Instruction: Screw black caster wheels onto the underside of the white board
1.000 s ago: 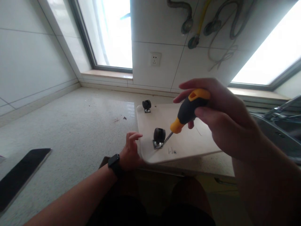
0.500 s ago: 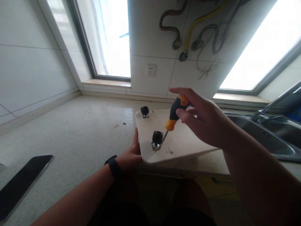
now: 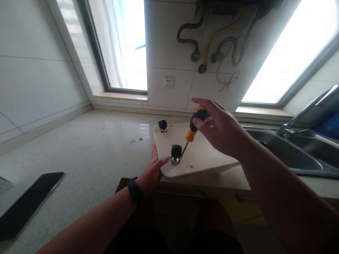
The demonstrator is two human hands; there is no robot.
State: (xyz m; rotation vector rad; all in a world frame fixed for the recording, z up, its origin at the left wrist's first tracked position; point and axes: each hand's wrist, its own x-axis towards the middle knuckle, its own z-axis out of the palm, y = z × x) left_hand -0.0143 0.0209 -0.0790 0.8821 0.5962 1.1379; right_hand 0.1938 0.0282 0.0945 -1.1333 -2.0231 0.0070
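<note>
My right hand (image 3: 218, 128) grips a black and yellow screwdriver (image 3: 195, 121) by its handle. Its tip meets the metal mounting plate of a black caster wheel (image 3: 176, 152) at the near left corner of a cream panel (image 3: 201, 155). My left hand (image 3: 153, 169), with a black band on its wrist, grips the panel's left edge, its thumb on top close to that caster's plate. A second caster (image 3: 162, 125) stands at the panel's far left corner. Pencil marks and a small hole (image 3: 191, 166) show to the right of the near caster.
The panel rests on a speckled stone countertop (image 3: 100, 151). A dark flat slab (image 3: 29, 204) lies at the left. On the right is a steel sink (image 3: 283, 151) with a faucet (image 3: 309, 109). Hoses (image 3: 212, 38) and a wall socket (image 3: 168, 82) are at the back.
My left thumb has come up over the panel's edge beside the near caster. My right hand and the screwdriver have shifted slightly left, the tip still at the plate.
</note>
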